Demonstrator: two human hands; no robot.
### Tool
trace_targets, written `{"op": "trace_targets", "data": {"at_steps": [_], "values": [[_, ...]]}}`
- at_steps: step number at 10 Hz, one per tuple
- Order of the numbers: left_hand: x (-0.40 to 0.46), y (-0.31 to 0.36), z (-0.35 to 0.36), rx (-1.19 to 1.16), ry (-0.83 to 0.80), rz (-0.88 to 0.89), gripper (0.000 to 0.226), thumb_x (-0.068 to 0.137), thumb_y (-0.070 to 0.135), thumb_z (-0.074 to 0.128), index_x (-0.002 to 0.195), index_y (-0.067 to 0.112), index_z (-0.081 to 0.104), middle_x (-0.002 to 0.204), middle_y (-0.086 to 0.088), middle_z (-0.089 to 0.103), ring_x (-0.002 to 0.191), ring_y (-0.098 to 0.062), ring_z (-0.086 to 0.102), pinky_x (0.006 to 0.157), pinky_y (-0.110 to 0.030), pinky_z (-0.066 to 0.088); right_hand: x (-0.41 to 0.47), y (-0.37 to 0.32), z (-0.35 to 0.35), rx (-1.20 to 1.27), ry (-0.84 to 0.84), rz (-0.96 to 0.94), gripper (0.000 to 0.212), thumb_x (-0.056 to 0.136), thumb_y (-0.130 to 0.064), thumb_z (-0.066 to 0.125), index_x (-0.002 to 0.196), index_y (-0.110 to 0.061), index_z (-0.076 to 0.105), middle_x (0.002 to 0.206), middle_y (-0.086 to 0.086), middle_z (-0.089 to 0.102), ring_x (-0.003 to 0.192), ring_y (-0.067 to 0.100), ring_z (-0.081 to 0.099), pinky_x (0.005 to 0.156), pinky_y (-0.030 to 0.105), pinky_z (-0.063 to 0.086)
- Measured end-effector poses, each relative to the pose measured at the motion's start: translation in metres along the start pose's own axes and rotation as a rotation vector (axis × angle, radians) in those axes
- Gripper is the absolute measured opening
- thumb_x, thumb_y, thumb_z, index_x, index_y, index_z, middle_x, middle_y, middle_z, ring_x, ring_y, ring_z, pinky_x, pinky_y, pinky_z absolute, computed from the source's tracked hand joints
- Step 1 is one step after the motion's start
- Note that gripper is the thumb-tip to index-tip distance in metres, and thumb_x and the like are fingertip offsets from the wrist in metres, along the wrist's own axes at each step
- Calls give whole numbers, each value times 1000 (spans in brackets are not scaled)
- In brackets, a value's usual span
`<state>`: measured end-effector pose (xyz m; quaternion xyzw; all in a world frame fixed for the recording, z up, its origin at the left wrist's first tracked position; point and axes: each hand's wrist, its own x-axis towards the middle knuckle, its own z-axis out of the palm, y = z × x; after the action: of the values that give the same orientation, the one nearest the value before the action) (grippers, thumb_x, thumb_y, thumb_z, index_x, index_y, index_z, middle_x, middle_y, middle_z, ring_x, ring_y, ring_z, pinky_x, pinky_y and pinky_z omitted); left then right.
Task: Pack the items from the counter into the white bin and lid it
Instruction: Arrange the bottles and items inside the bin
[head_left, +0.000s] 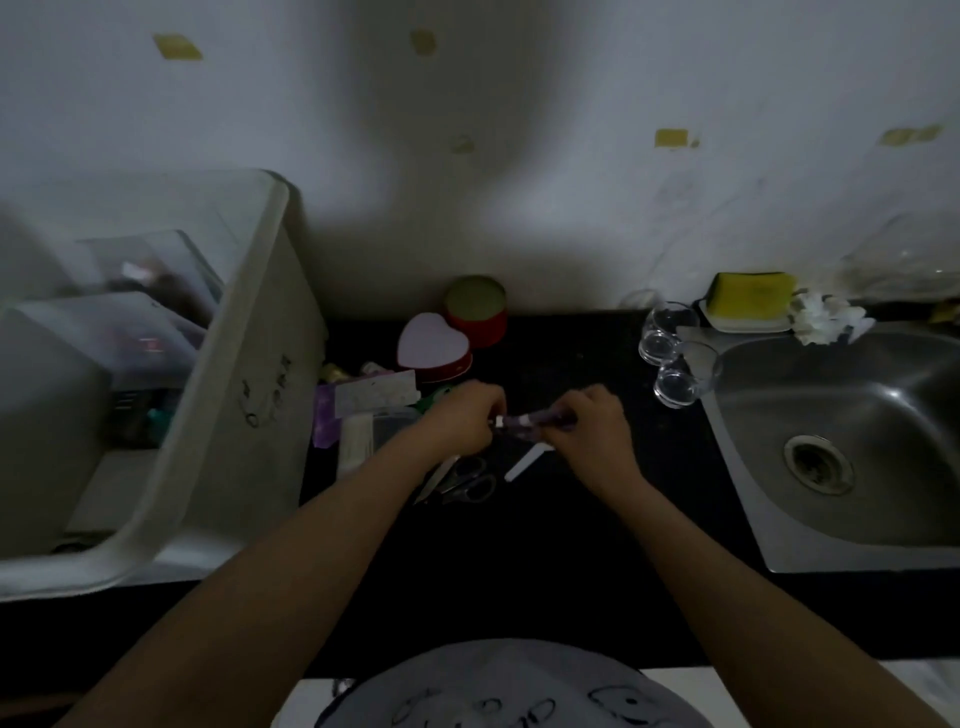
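Observation:
My left hand (465, 421) and my right hand (589, 426) both grip a small purple tube with a white end (524, 420), held level just above the black counter (519, 561). The white bin (244, 395) stands open on the left, with clear boxes and several small things inside. Between the bin and my left hand lies a pile of small packets and boxes (363, 410). A heart-shaped red tin (434, 345) and a round red tin (478, 309) stand behind by the wall. Scissors (465, 480) and a white stick (527, 462) lie below my hands.
Two clear glasses (675, 353) lie on their sides right of my hands. A steel sink (852, 441) fills the right side, with a yellow sponge on a dish (750, 299) and crumpled white paper behind it. The wall runs along the back.

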<state>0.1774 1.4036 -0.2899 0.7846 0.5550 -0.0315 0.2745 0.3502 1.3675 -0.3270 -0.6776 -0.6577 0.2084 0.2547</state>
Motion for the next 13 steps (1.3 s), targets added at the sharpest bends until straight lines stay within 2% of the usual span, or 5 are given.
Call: {"op": "trace_targets", "data": {"at_steps": [1, 4, 5, 7, 13], "values": [[-16, -2, -42, 84, 134, 31, 25, 80, 5, 58, 104, 9, 61, 109, -14, 57, 99, -30, 57, 77, -36, 48, 9, -38, -3, 264, 100, -5, 25, 66, -15, 80, 84, -9, 64, 95, 11, 51, 81, 8, 49, 70, 5, 40], [-112, -52, -200, 344, 579, -15, 13, 75, 21, 58, 85, 24, 65, 80, 4, 50, 74, -17, 46, 61, -27, 29, 21, -229, 2, 718, 301, -177, 39, 73, -11, 76, 103, -21, 53, 101, 5, 56, 92, 18, 56, 81, 32, 52], [-147, -103, -223, 163, 544, -55, 15, 78, 22, 59, 90, 28, 67, 82, 7, 54, 78, -14, 48, 70, -28, 33, 16, -286, 16, 671, 281, -220, 45, 75, -14, 75, 113, -20, 53, 101, -2, 49, 83, 0, 50, 73, 7, 45], [-201, -214, -228, -46, 251, -126, 19, 80, -1, 55, 93, 7, 68, 82, -2, 62, 75, -14, 56, 69, -27, 44, 5, -386, 55, 634, 47, -331, 3, 91, -25, 56, 90, -24, 58, 76, -16, 59, 69, -4, 60, 63, 13, 50], [-172, -361, -98, 169, -817, -192, 35, 90, 9, 58, 124, 1, 54, 110, -13, 60, 93, -24, 58, 92, -33, 48, 6, -407, 240, -821, -1175, -483, 32, 96, -20, 47, 121, -2, 58, 123, 14, 58, 110, 28, 57, 84, 31, 44]]}}
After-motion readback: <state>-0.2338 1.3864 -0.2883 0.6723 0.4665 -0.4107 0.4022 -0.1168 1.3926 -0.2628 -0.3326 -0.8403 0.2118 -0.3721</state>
